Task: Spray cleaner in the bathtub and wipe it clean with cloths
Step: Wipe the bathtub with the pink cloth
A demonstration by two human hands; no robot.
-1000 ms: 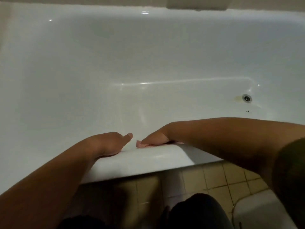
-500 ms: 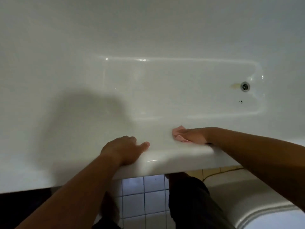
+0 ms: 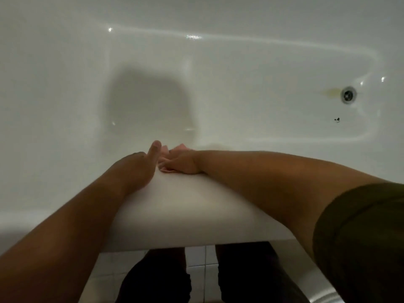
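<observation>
A white bathtub fills the view, its near rim [image 3: 188, 206] running under both my forearms. My right hand [image 3: 182, 164] lies on the inner edge of that rim and presses a small pink cloth [image 3: 164, 152] against it; only bits of the cloth show around the fingers. My left hand [image 3: 136, 165] rests on the rim just left of it, thumb raised, fingers hanging over the inner edge and hidden. The two hands nearly touch. No spray bottle is in view.
The drain [image 3: 348, 95] sits at the tub's right end with a yellowish stain [image 3: 331, 92] beside it and a small dark speck [image 3: 337, 120] nearby. My head's shadow falls on the tub floor. White floor tiles [image 3: 196, 265] and my dark legs show below the rim.
My right hand has slid the pink cloth left along the rim until it sits next to my left hand. The camera has leaned further over the tub.
</observation>
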